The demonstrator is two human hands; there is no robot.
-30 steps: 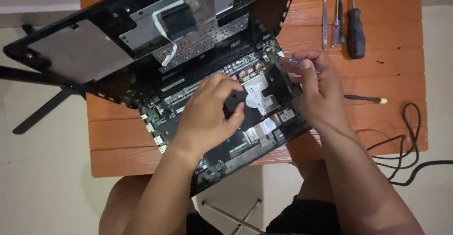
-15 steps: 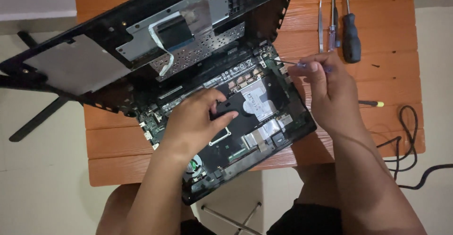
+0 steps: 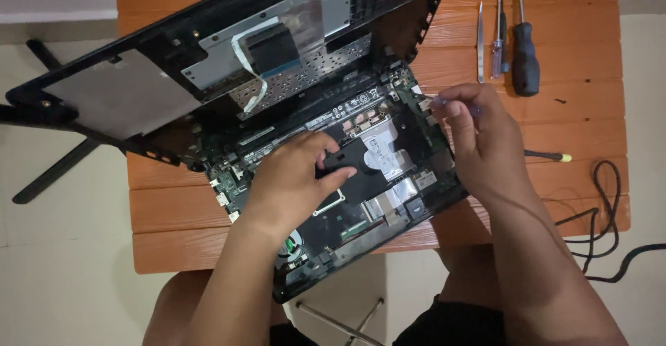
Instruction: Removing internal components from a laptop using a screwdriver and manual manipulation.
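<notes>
Pressing flat on a black component [image 3: 345, 167] at the opened laptop's [image 3: 361, 200] centre, left hand [image 3: 295, 183] grips nothing; right hand [image 3: 479, 138] pinches a small screwdriver [image 3: 431, 100] at the board's edge — a slip could gouge circuitry, strain the ribbon cable [image 3: 248, 68].

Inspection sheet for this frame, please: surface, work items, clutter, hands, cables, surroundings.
Surface: wooden slat table, orange-brown.
Work items: opened laptop base, circuit board exposed; lifted top cover propped behind it, with a white ribbon cable.
Clutter: tweezers, small screwdriver, black-handled screwdriver, yellow-tipped tool.
Hands: left hand presses on the board; right hand pinches a small clear-handled tool in its fingers.
Cables: black cable at the right edge.
Surroundings: pale tiled floor; black stand legs at left.
</notes>
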